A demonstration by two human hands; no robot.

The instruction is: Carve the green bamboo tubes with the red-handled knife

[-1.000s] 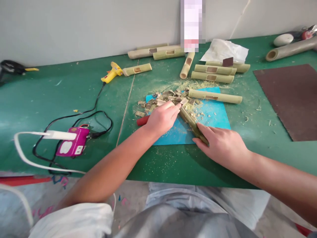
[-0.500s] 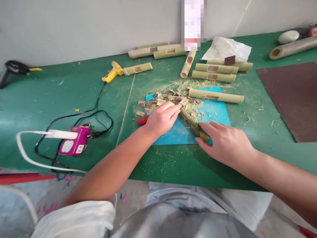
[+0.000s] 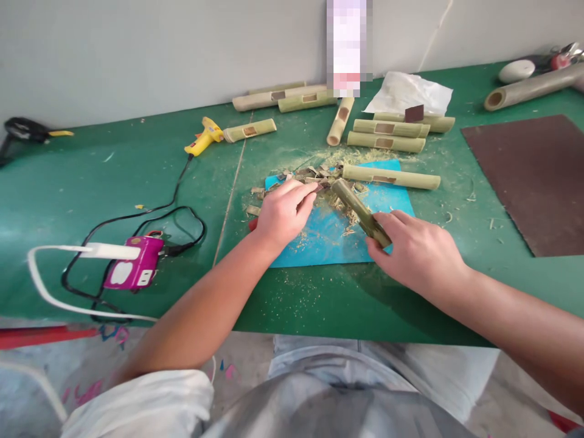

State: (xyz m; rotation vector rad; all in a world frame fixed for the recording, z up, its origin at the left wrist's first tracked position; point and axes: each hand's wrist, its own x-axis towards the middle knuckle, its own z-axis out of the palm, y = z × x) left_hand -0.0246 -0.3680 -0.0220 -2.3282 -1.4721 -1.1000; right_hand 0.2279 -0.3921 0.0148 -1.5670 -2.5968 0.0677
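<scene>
My right hand [image 3: 417, 246] is closed round the near end of a green bamboo tube [image 3: 353, 202]. The tube slants up and left over a blue sheet [image 3: 314, 240], and its far end is apart from my left hand. My left hand [image 3: 285, 213] pinches a small dark brown piece of what looks like sandpaper [image 3: 323, 185] at its fingertips. Bamboo chips and shavings [image 3: 322, 172] lie around those fingers. Partly hidden behind my left hand is a red handle [image 3: 253, 224]. A notched bamboo tube [image 3: 401, 177] rests across the back of the blue sheet.
More notched bamboo tubes [image 3: 387, 143] lie at the back, near crumpled white paper [image 3: 410, 91]. A large brown sheet [image 3: 524, 182] is at right, below a longer bamboo pole [image 3: 538, 87]. Leftward are a yellow glue gun [image 3: 204, 139], its black cord and a purple power socket [image 3: 137, 261].
My left hand has drawn back left from the tube's far end with the brown piece. My right hand has lifted the tube's far end slightly, and a gap shows between tube and left fingers.
</scene>
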